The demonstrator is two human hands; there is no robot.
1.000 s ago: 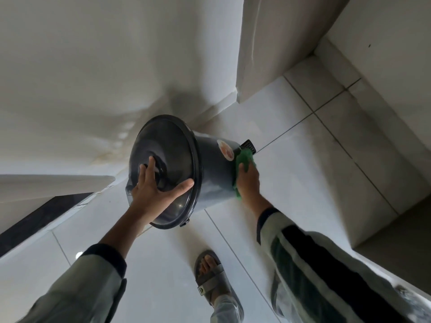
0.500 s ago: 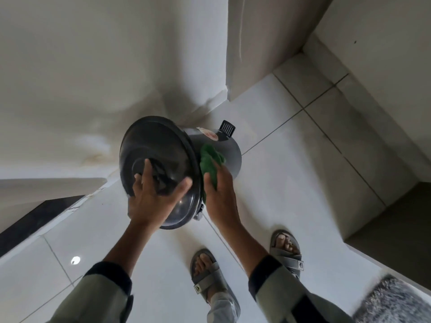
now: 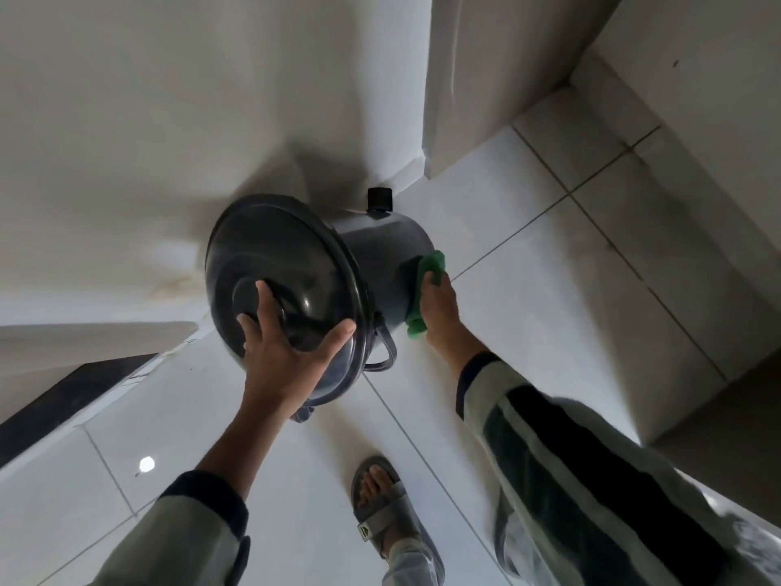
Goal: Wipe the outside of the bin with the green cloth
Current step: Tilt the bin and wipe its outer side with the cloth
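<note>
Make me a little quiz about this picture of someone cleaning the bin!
1. True or false: the right hand presses the cloth against the side of the bin.
2. What does the left hand rest on? A) the floor B) the lid C) the sandal
3. Fill in the gap: the cloth is coloured ____.

Key:
1. True. The cloth lies between the right hand and the bin's side.
2. B. The left hand is spread on the lid, steadying the tilted bin.
3. Green.
</note>
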